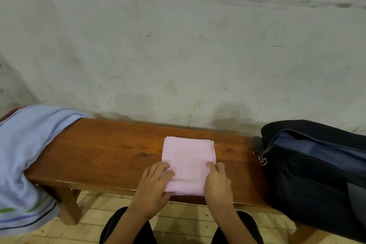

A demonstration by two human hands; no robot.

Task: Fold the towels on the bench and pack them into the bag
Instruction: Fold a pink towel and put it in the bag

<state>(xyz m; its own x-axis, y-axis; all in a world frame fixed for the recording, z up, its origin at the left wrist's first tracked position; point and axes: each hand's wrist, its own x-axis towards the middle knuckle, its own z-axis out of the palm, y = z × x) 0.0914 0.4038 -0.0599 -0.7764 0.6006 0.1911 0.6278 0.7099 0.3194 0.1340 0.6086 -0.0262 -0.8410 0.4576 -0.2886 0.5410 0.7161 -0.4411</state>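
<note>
- Pink towel: folded into a compact rectangle, lying flat near the middle of the wooden bench, its near edge at the bench's front edge; loose thread trailing from the far right corner.
- Left hand: resting on the towel's near left corner, fingers bent over the edge, thumb along the front; a true grasp cannot be told from mere pressing.
- Right hand: laid on the towel's near right edge, fingers curled down against the cloth; grasp likewise unclear.
- Blue towel: unfolded, draped over the bench's left end, striped hem hanging toward the floor.
- Dark bag: set on the bench's right end, well apart from the pink towel.
</note>
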